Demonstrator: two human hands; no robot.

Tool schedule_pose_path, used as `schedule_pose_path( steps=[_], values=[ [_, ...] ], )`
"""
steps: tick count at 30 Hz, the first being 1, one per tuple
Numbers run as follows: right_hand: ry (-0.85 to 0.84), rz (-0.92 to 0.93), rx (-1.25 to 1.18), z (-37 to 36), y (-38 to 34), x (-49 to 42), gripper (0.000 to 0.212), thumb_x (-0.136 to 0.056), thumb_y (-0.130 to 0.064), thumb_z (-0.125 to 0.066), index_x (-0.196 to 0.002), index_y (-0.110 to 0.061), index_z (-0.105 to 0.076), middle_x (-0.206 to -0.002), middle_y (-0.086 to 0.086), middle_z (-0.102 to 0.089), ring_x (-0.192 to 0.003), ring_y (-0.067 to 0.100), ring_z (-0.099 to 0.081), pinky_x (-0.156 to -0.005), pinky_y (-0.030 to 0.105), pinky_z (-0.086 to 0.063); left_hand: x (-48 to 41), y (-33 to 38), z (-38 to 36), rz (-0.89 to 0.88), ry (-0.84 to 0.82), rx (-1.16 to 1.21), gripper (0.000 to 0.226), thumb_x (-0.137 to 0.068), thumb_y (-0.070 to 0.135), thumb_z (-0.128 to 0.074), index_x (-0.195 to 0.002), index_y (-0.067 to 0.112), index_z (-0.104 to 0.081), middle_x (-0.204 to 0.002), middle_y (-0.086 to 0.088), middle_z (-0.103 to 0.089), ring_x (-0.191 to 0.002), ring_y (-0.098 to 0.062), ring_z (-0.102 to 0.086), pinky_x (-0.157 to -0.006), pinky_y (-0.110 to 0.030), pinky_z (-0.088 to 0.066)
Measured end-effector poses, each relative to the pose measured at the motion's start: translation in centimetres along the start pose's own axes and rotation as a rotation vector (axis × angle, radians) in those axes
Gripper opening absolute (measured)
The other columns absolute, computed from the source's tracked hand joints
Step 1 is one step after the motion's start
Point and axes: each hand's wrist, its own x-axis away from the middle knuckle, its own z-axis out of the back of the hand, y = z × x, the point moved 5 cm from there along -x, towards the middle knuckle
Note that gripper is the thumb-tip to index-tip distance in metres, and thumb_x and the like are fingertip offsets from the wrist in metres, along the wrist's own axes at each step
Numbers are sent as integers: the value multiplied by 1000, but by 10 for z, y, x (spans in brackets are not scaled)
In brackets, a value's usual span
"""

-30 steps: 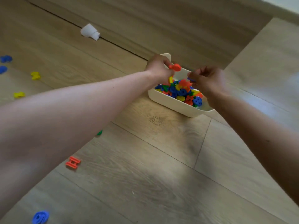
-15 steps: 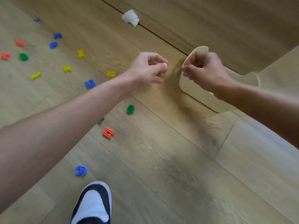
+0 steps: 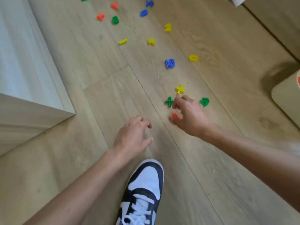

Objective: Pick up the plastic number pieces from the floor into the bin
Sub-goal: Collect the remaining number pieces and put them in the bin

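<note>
Several coloured plastic number pieces lie on the wooden floor. My right hand (image 3: pixel 188 116) reaches down with spread fingers over a red piece (image 3: pixel 174 116), between a green plus (image 3: pixel 169 101), a yellow cross (image 3: pixel 180 89) and a green number (image 3: pixel 204 101). It holds nothing. My left hand (image 3: pixel 134 135) hovers over bare floor, fingers loosely spread and empty. Further off lie a blue 10 (image 3: pixel 170 63), a yellow 0 (image 3: pixel 193 57) and more pieces. Only a corner of the cream bin (image 3: pixel 287 98) shows at the right edge.
A white cabinet or wall corner (image 3: pixel 24 82) juts in at the left. My black-and-white sneaker (image 3: pixel 144 190) stands at the bottom centre. A white object (image 3: pixel 236 0) sits at the top right by a dark floor seam.
Both hands have left the bin and swung down to the left toward the floor pieces. The view has turned away from the bin. The orange piece held a second ago is gone from my left hand.
</note>
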Motion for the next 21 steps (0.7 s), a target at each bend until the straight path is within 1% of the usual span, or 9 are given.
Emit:
schedule_pose_path(
  steps=[2,4,8,11,13,15,16,18,21],
  values=[
    [28,-23,115,-8,4,1,28,-86,-39,-63,-106,-21,-53,-110,2,-54,-95,30,-60,-66,37,-47,3,4,-13,-22,-28,-86,41,-74,40,-73,-109,26,-57,-104,5,-50,-104,-19,-52,-78,-36,-50],
    [61,-18,160,-13,5,4,26,-89,-41,-58,-102,-20,-51,-106,2,-52,-92,30,-59,-62,35,-42,4,7,-21,-38,-42,-117,41,-74,36,-74,-107,24,-53,-104,5,-45,-103,-19,-50,-75,-36,-49],
    [77,17,160,-21,4,4,25,-88,-37,-56,-105,-19,-50,-105,2,-53,-97,28,-59,-63,38,-46,4,8,-28,-79,-52,-124,36,-76,22,-74,-102,22,-50,-103,5,-43,-99,-20,-52,-76,-38,-50],
    [99,24,101,-17,7,3,18,-88,-33,-56,-99,-21,-51,-103,1,-54,-94,29,-59,-64,38,-47,-5,10,-23,-132,-37,-63,34,-76,14,-71,-105,22,-55,-102,3,-47,-97,-21,-54,-79,-29,-44],
    [171,-1,-2,-2,17,3,14,-86,-32,-60,-91,-23,-50,-96,-1,-55,-84,29,-59,-62,38,-47,-22,19,-12,-173,-1,-7,36,-75,14,-73,-108,20,-58,-103,2,-51,-95,-20,-55,-77,-21,-35],
    [286,-72,-77,19,35,3,14,-82,-29,-64,-86,-25,-50,-91,-2,-56,-77,29,-58,-62,40,-49,-46,34,2,-212,79,41,38,-74,13,-76,-108,19,-59,-102,1,-52,-92,-19,-55,-74,-17,-29],
    [332,-125,-89,29,45,3,14,-81,-27,-65,-85,-24,-52,-90,-1,-57,-77,29,-59,-62,41,-50,-59,43,7,-233,134,62,39,-73,12,-76,-108,19,-60,-102,0,-53,-92,-19,-55,-75,-19,-32],
    [373,-208,-68,42,64,3,14,-80,-26,-66,-86,-24,-54,-92,0,-59,-80,30,-60,-63,41,-50,-83,57,14,-264,220,79,40,-73,11,-75,-109,18,-58,-104,-2,-53,-96,-22,-55,-81,-27,-42],
    [337,-223,8,43,77,3,15,-82,-28,-68,-88,-22,-55,-95,-1,-58,-86,28,-60,-60,34,-42,-107,70,13,-278,259,44,43,-76,14,-76,-114,19,-56,-107,-3,-53,-104,-23,-53,-84,-36,-49]
  ],
)
